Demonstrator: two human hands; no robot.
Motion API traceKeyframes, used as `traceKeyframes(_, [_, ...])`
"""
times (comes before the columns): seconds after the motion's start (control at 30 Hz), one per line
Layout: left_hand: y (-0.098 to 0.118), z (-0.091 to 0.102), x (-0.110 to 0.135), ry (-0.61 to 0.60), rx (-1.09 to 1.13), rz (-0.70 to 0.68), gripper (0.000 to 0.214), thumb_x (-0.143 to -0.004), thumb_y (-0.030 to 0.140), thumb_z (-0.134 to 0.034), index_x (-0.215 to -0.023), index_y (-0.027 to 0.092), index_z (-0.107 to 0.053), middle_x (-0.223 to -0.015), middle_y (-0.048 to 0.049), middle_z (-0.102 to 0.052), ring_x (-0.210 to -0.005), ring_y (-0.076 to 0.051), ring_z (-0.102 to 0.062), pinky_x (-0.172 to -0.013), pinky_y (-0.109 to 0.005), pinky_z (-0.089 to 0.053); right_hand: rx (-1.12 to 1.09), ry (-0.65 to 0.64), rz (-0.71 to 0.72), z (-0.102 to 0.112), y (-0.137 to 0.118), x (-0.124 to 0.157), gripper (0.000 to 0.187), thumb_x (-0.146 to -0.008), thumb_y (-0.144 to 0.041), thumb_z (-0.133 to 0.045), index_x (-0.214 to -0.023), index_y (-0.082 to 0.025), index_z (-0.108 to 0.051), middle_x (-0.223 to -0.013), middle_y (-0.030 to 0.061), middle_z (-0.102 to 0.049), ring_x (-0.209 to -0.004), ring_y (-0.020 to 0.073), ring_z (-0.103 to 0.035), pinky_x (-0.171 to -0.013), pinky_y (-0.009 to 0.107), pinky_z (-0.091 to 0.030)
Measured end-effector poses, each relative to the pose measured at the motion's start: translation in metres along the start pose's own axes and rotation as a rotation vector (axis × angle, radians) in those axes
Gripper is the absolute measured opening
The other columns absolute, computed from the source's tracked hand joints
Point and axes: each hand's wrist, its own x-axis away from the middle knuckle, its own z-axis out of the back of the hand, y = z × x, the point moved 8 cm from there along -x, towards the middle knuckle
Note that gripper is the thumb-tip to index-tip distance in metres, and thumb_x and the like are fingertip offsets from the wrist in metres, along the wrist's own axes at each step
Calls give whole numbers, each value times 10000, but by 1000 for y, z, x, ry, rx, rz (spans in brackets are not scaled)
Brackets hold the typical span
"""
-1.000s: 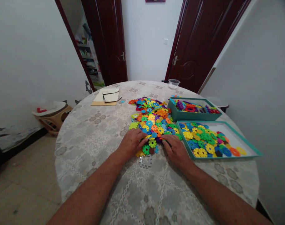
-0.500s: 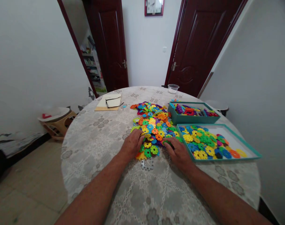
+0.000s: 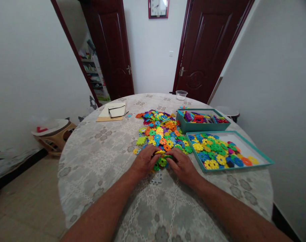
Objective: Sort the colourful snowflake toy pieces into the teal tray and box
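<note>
Head view: our left hand and right hand curl around the green discs between them, both equally near, at the near edge of the pile. We cannot tell whether they really pinch.

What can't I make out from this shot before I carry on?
- Head view: the fingertips of the left hand and right hand curl into the near edge of the pile of discs, so the hands themselves hide whether either grips a disc.
- Head view: the pieces in the deep box are too small to tell apart and are partly hidden by its wall.
- Head view: the clock is cut off by the top edge.
</note>
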Motion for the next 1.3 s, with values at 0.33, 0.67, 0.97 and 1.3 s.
traceKeyframes(0.33, [-10, 9, -3, 80, 43, 142, 229, -992, 398, -566, -929, 220, -695, -868, -25, -681, -825, -198, -627, -786, -322, -495, 27, -18, -131, 2, 6, 1, 42, -943, -242, -589, -952, -222, -625, -777, -11, -635, -680, 171, -573, -647, 295, -423])
traceKeyframes(0.67, [-9, 14, -2, 138, -33, 11, 242, -1033, 370, -472, -1013, 262, -687, -987, -59, -704, -959, -246, -664, -908, -404, -551, 483, 400, -92, 112, 35, -4, 212, -980, -255, -515, -1117, -213, -671, -1052, 109, -701, -1009, 273, -641, -954, 413, -508])
traceKeyframes(0.97, [-5, 9, 1, 70, 7, 0, 248, -986, 376, -581, -1175, 259, -690, -1046, -39, -764, -922, -218, -722, -866, -362, -583, 539, 600, -188, 162, 69, 7, 287, -957, -229, -505, -1174, -170, -685, -1122, 152, -660, -1034, 293, -611, -978, 483, -508])
traceKeyframes(1.3, [-3, 4, 5, 7, 141, 106, 189, -926, 415, -667, -992, 238, -668, -797, 23, -715, -716, -161, -675, -703, -278, -542, 91, -34, 78, 40, -14, -1, 306, -1012, -290, -579, -1308, -230, -629, -1149, 82, -715, -909, 199, -655, -860, 338, -533])
